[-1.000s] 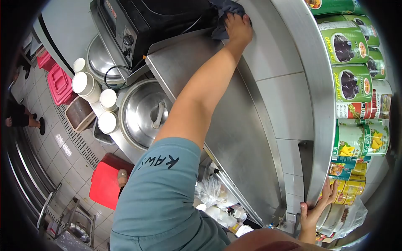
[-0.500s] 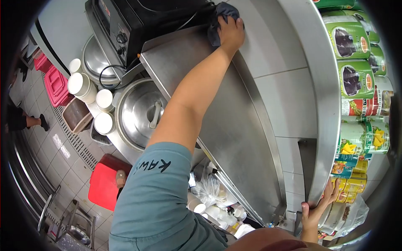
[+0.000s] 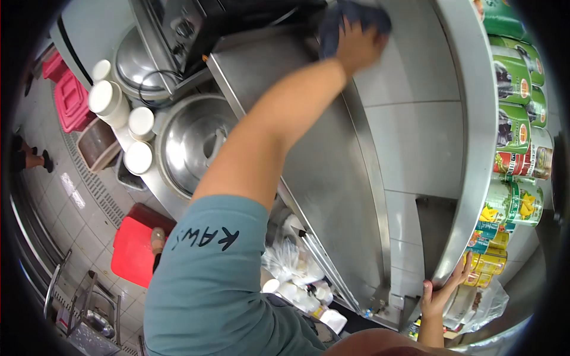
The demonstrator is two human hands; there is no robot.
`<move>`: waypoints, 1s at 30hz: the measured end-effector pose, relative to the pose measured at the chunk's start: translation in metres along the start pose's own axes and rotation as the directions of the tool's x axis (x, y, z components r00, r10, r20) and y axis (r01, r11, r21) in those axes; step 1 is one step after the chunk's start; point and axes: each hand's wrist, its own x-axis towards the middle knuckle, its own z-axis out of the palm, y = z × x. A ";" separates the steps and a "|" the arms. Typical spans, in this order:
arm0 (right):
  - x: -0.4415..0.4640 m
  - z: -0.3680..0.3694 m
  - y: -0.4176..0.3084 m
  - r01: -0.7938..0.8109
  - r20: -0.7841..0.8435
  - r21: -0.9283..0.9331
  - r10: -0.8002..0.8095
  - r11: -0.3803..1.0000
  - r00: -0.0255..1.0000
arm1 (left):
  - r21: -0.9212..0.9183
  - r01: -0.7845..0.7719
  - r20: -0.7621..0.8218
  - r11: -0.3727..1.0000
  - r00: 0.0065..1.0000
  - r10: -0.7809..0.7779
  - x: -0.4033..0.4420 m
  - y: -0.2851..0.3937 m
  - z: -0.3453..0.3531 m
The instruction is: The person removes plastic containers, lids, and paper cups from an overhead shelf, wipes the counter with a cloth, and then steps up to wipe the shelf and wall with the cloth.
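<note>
My left hand (image 3: 361, 46), blurred by motion, presses a dark blue-grey cloth (image 3: 332, 29) against the white tiled wall (image 3: 415, 71). It is above the far end of a stainless steel surface (image 3: 326, 184) with a raised rim, close to a black appliance (image 3: 231, 24). On the right, my right hand (image 3: 442, 293) grips the edge of a metal shelf (image 3: 475, 148), its thumb on the underside and its fingers on the can side. Just past those fingers stand yellow cans (image 3: 490, 261).
Green cans (image 3: 513, 74) line the shelf. Left of the steel surface are a large lidded pot (image 3: 187, 139) and white tubs (image 3: 108, 98). Plastic bags (image 3: 291, 261) lie below it. A red stool (image 3: 133, 249) stands on the floor; another person's leg (image 3: 35, 160) shows far left.
My left hand and the cloth have moved right, farther onto the wall tiles. My right hand keeps its hold on the shelf edge. The whole view has shifted a little.
</note>
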 end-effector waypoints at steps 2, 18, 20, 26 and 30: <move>-0.004 0.004 0.006 0.015 -0.036 0.023 -0.014 1.000 0.999 | -0.134 0.200 -0.022 0.971 0.979 -0.204 0.062 0.013 -0.017; -0.019 0.004 0.017 -0.064 -0.021 -0.043 0.064 0.997 0.998 | 0.063 -0.811 0.464 0.582 0.540 0.702 -0.047 0.006 -0.027; -0.025 0.005 0.020 -0.081 -0.023 -0.034 0.081 0.996 0.996 | 0.036 -0.498 0.208 0.867 0.852 0.481 0.011 -0.016 -0.015; -0.030 0.010 0.027 -0.090 -0.082 0.039 0.093 0.995 0.992 | 0.235 -0.249 -0.014 0.940 0.966 0.259 0.018 0.026 0.008; -0.023 0.002 0.020 -0.089 -0.008 -0.027 0.089 0.996 0.996 | 0.046 -0.532 0.092 0.845 0.845 0.527 -0.053 0.031 -0.007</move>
